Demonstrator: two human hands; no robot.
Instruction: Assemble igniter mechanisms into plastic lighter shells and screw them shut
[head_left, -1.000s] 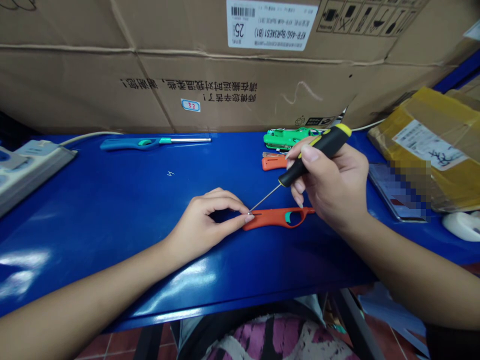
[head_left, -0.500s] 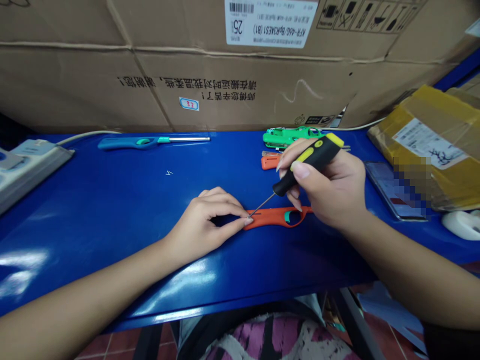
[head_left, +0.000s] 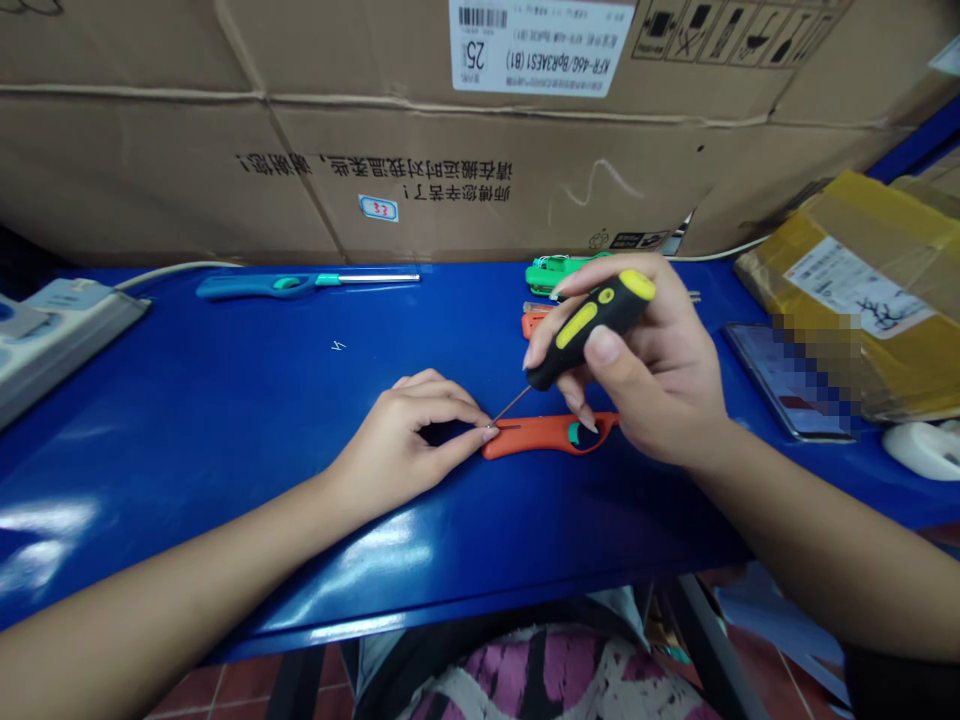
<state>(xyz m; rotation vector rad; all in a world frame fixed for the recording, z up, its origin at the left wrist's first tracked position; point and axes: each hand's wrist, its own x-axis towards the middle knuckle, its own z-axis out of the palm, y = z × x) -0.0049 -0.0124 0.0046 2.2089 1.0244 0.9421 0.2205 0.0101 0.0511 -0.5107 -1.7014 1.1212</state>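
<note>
My right hand (head_left: 652, 370) is wrapped round the black and yellow handle of a screwdriver (head_left: 589, 330). Its thin shaft slants down to the left, and the tip meets the fingertips of my left hand (head_left: 409, 430). There the thumb and forefinger pinch together at the left end of an orange gas lighter (head_left: 532, 437), which lies on the blue table (head_left: 247, 430). Whatever sits between those fingertips is too small and covered to make out. The lighter has a green trigger inside its loop; my right hand hides its far end.
A blue lighter with a metal tube (head_left: 300, 285) lies at the back left. Behind my right hand are green lighter parts (head_left: 551, 272) and an orange piece (head_left: 534, 322). A phone (head_left: 787, 385), a taped parcel (head_left: 870, 290) and a power strip (head_left: 67, 325) flank the work; a large carton (head_left: 420, 130) stands behind.
My right hand and the screwdriver have shifted left and the handle is tilted up more. The orange lighter and my left fingertips have slid slightly left.
</note>
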